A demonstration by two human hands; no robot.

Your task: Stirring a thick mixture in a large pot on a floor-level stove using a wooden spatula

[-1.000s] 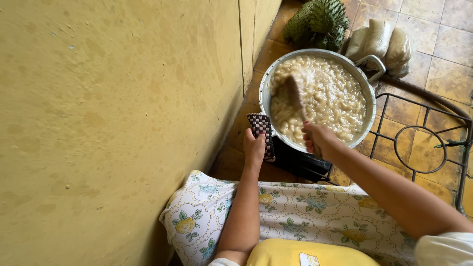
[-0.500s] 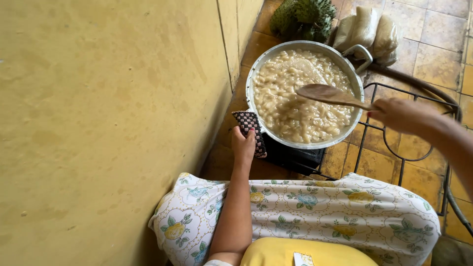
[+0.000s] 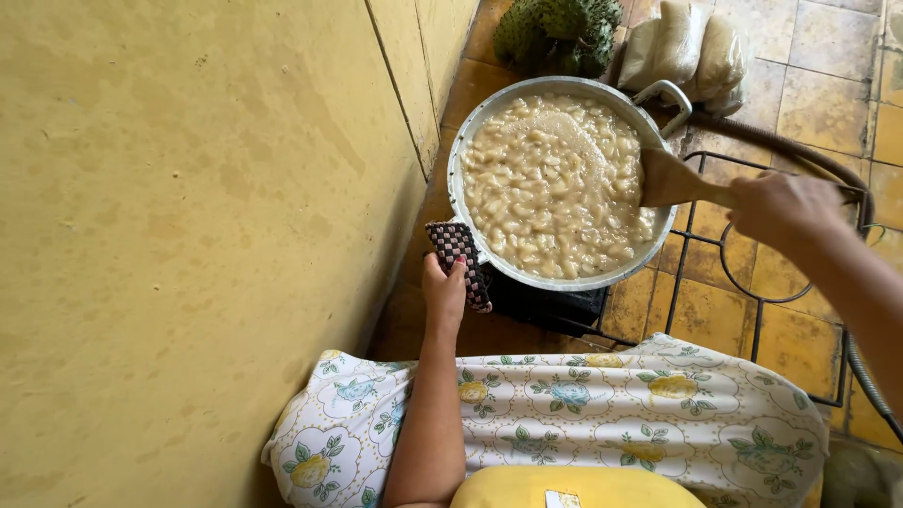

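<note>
A wide metal pot (image 3: 467, 156) full of pale, lumpy, bubbling food (image 3: 550, 183) stands on a low burner by the wall. My left hand (image 3: 444, 291) grips a checkered pot holder (image 3: 458, 254) pressed against the pot's near-left handle. My right hand (image 3: 786, 207) holds a wooden spoon (image 3: 677, 181) by its handle; the spoon's blade rests over the pot's right rim at the edge of the food.
A yellow wall (image 3: 188, 235) runs close along the left. A metal wire stand (image 3: 752, 273) lies on the tiled floor at right. Green spiky fruit (image 3: 560, 28) and clear bags of pale goods (image 3: 687, 47) sit behind the pot. A floral cloth (image 3: 602, 414) covers my lap.
The spoon has come out of the middle of the food and moved to the pot's right rim as my right hand drew away to the right. My left hand stayed on the pot holder.
</note>
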